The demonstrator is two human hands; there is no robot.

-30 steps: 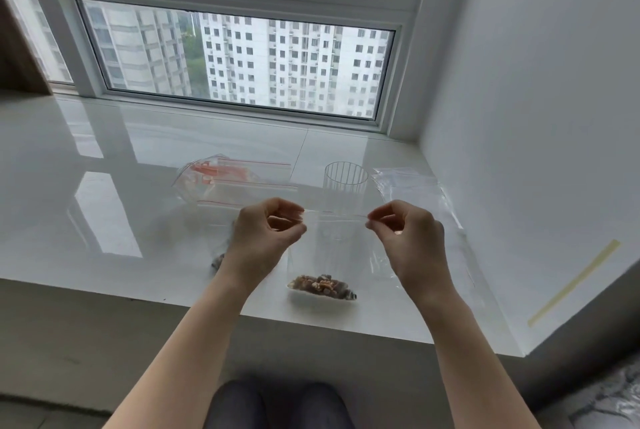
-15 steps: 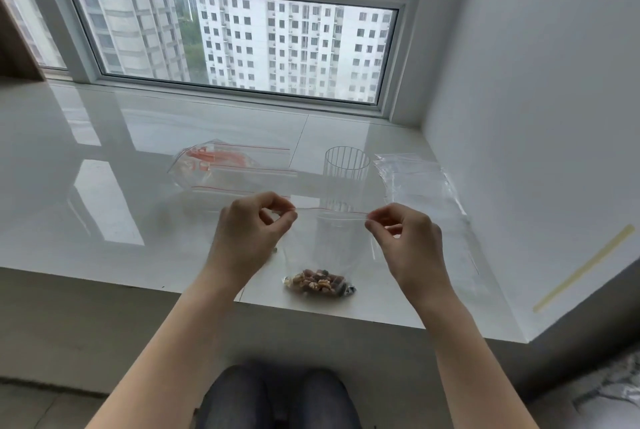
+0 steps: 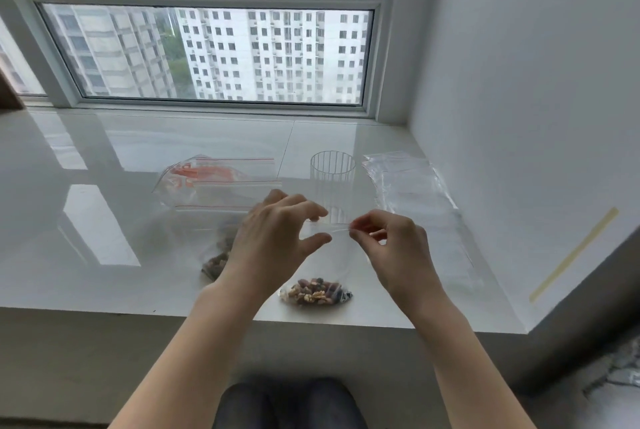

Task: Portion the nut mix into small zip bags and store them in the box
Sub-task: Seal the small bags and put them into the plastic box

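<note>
A small clear zip bag hangs upright over the sill's front edge, with nut mix (image 3: 317, 291) gathered in its bottom. My right hand (image 3: 391, 248) pinches the bag's top right corner at the zip strip. My left hand (image 3: 277, 241) is at the top left of the bag, its thumb and forefinger spread apart on either side of the strip. A second bag of nuts (image 3: 218, 257) lies on the sill, partly hidden behind my left hand. No box is in view.
A clear ribbed cup (image 3: 332, 182) stands just behind my hands. A large zip bag (image 3: 214, 182) with orange-red contents lies at the back left, and a stack of empty zip bags (image 3: 412, 193) lies at the right by the wall (image 3: 519, 116). The white sill (image 3: 104, 220) ends just below the nuts.
My left hand slid right along the bag's top toward my right hand and its pinch came apart. The right hand kept its pinch on the corner.
</note>
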